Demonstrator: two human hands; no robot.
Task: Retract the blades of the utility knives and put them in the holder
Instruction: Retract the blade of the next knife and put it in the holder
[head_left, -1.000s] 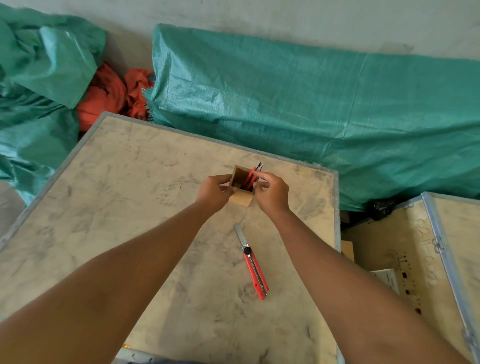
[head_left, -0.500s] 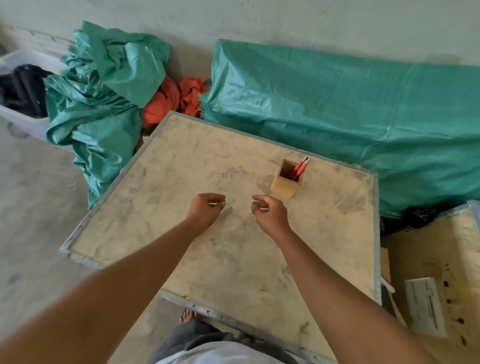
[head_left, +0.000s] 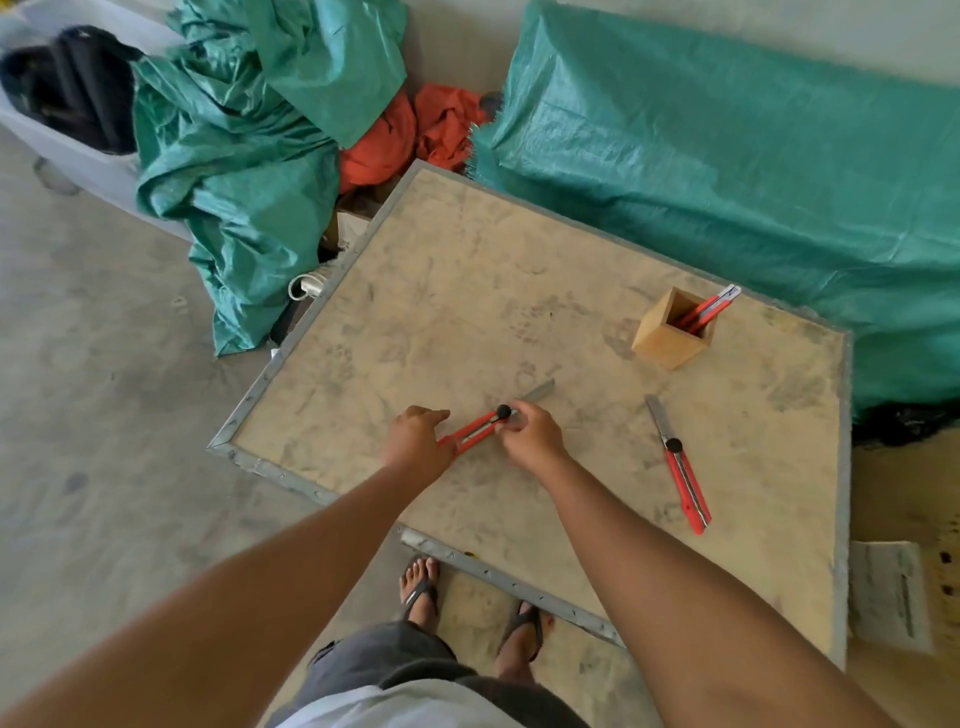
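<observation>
**Both hands on one knife, blade out**

Broadly, green tarpaulin (head_left: 727, 171) fills the far side, draped over a long bulk to the right and heaped to the left, with orange cloth (head_left: 410, 137) bunched between the two. A plywood board (head_left: 467, 291) edged in grey metal carries everything for the job. Two bare forearms reach over its near edge, above feet in sandals (head_left: 421, 592) on the concrete floor.

On the board, the left hand (head_left: 415, 441) is clamped round the rear end of a red utility knife (head_left: 475, 430), index finger pointing forward. The right hand (head_left: 530, 431) is closed on the same knife near its black knob, fingers curled over the body. Its grey blade (head_left: 540, 389) sticks out past the right hand, pointing towards the far right.

A wooden holder (head_left: 670, 338) stands upright near the far right corner, well apart from the hands, with red knives (head_left: 709, 309) leaning in it. Between the holder and the near edge a second loose knife (head_left: 680, 467) lies flat, blade extended, untouched.
</observation>
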